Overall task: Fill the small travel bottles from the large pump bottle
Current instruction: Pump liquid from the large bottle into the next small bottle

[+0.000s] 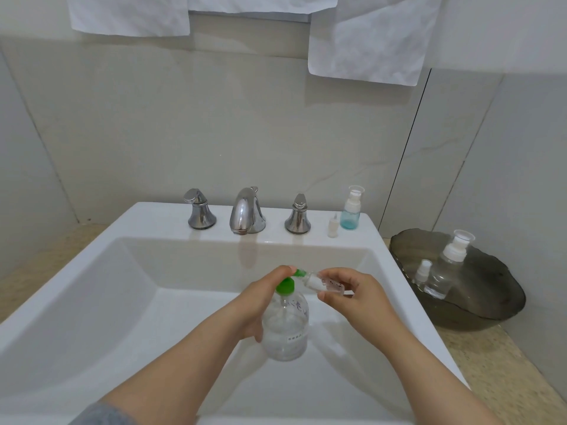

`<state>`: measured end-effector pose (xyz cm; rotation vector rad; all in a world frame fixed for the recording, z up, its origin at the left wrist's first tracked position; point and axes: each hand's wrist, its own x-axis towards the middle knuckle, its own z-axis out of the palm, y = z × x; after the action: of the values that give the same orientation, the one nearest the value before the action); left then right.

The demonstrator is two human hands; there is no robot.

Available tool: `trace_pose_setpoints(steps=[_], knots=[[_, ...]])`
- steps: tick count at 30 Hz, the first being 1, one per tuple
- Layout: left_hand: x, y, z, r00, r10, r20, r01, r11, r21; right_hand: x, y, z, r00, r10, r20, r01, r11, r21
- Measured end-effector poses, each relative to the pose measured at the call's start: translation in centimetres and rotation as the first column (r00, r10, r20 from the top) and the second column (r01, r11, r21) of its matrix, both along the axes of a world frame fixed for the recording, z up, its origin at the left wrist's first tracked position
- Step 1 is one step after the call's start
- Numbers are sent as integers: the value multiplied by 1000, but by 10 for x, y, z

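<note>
Green-capped pump bottle gripped in left hand, nozzle half hidden, right hand pinching travel bottle

Soft, even, bright light; faint shadows; sharp centre, wide-angle bending at edges

Forearms reach forward. The left hand curls around a clear green-topped pump bottle; the right hand, just beside, pinches a small clear bottle.

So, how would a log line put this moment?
step: filling | left hand: grips clear green-topped pump bottle over white sink | right hand: holds small clear travel bottle at nozzle
</note>
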<state>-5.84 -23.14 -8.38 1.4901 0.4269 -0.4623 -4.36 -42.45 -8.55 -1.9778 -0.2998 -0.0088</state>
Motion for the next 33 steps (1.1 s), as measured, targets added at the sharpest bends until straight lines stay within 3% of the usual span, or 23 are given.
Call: trace_pose_setpoints(steps=[8, 15, 23, 33], knots=[[0, 0, -2, 999, 16, 31, -15, 1000, -27, 1, 0, -1, 1000, -16, -1, 16, 999, -40], [-4, -4, -2, 999, 25, 47, -28, 998, 54, 0, 0, -1, 1000, -14, 1, 14, 1000, -14], [-4, -1, 4, 999, -41, 23, 42, 998, -41, -1, 0, 0, 999, -32, 27, 30, 998, 52], [-2, -1, 3, 997, -69, 25, 68, 998, 14, -1, 1, 1, 1000, -17, 26, 15, 999, 52]])
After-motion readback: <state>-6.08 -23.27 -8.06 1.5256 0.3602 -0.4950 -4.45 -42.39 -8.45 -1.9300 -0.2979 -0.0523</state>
